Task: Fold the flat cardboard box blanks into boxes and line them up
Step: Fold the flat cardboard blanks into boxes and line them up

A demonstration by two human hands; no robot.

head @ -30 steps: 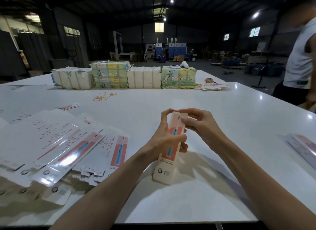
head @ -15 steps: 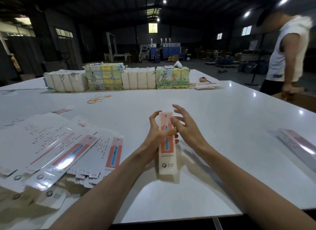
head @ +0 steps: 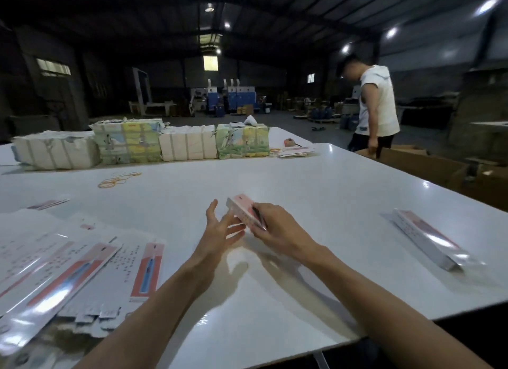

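- The right hand [head: 277,230] has the folded box [head: 242,208] in its grip, fingers curled round the near end.
- The left hand [head: 221,228] is open, fingers spread and thumb up, palm turned toward the box. Its fingertips sit right at the box's lower edge, and the blur hides whether they touch it.
- The box is up off the white table [head: 316,187], in the air over the middle of it, tilted, far end pointing away and to the left. The pink face is on top, and the white dotted side faces the left hand.
- Down on the left, a fanned heap of flat box blanks [head: 82,267] lies on the near corner of the table, overlapping, glossy, white with pink panels.
- Over on the right, a finished box [head: 428,239] lies lengthwise on the table, well apart from the hands.
- Further back on the left half, a scatter of rubber bands [head: 118,179].
- Along the far edge, a row of strapped bundles [head: 187,143] stands side by side, two white, two printed in green and yellow.
- Just right of that row, a small flat stack of cards [head: 294,151].
- Beyond the table's right corner, another person in a white sleeveless top [head: 378,107] bends toward a brown carton [head: 423,162], one hand down at its rim.
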